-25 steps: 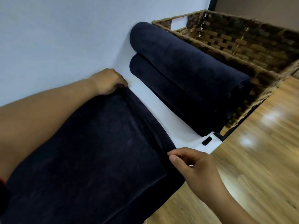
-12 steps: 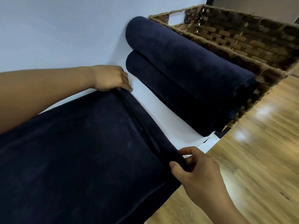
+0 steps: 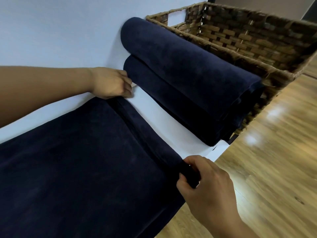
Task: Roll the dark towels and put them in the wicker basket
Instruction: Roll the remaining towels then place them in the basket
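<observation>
Since a second ago, the far hem of the flat towel (image 3: 77,160) has been turned over into a narrow first coil. The right hand (image 3: 205,184), at 5 o'clock, has been shifted from a fingertip pinch to a grip, with thumb and fingers curled round the coil's end. The left hand (image 3: 111,83), at 10 o'clock, is curled over the other end and appears to pinch it. Rolling is judged to have only begun, since most of the cloth is spread flat on the white tabletop (image 3: 163,126).

An upper roll (image 3: 180,54) and a lower roll (image 3: 171,100) are stacked toward 1 o'clock against the wicker basket (image 3: 240,36), not yet inside it. The towels are dark navy, plush and matte. The basket is coarse brown weave with a rope-bound rim. A glossy wooden floor (image 3: 265,152) is seen at 3 o'clock.
</observation>
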Tool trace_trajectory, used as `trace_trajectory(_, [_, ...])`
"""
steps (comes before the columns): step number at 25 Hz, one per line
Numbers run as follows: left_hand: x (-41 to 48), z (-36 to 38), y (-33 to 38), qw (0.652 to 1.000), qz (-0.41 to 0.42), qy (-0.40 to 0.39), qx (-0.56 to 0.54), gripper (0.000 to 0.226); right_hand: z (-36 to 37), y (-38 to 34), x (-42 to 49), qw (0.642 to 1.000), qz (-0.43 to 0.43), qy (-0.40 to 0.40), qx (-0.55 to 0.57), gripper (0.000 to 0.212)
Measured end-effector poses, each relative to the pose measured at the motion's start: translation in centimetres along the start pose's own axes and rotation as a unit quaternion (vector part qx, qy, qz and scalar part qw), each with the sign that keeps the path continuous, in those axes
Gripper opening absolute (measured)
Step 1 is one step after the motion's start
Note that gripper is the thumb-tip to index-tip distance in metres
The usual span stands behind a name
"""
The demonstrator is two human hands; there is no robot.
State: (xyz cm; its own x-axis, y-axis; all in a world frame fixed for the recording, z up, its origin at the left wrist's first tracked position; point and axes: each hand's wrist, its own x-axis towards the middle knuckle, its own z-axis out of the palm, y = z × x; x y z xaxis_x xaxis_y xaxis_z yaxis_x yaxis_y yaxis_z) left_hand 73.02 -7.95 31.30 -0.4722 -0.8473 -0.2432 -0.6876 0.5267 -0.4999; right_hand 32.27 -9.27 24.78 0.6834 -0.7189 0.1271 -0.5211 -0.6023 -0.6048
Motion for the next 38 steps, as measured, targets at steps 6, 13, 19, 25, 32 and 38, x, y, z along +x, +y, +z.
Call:
trace_trajectory(6, [-3.8,2.2,3.5,0.969,-0.178,0.056,-0.16,0.028,0.1,0.0,-0.1,1.0,-0.005,0.005,0.021,0.019])
trace_trajectory(13, [-3.7,1.0,2.6,0.905,-0.28,-0.035,-0.318,0.04,-0.4,-0.5,-0.1,0.998,0.008,-0.005,0.063,0.019])
trace_trajectory(19, [-2.6,0.7,1.9,0.993,-0.069,0.008,-0.092,0.029,-0.9,-0.3,0.1,0.995,0.027,-0.022,0.098,0.026])
trace_trajectory(25, [-2.2,0.9,2.2,0.991,-0.115,0.061,-0.01,0.024,0.1,0.6,0.5,0.999,-0.02,0.037,0.014,0.029])
trace_trajectory(32, [-3.5,2.9,7.4,0.91,-0.356,0.17,-0.125,0.022,0.5,2.1,1.1,0.915,-0.361,0.119,-0.138,0.023])
trace_trajectory(38, [-4.9,2.2,9.0,0.88,-0.405,0.136,-0.207,0.023,0.4,0.8,0.6,0.898,-0.397,-0.025,-0.187,0.021])
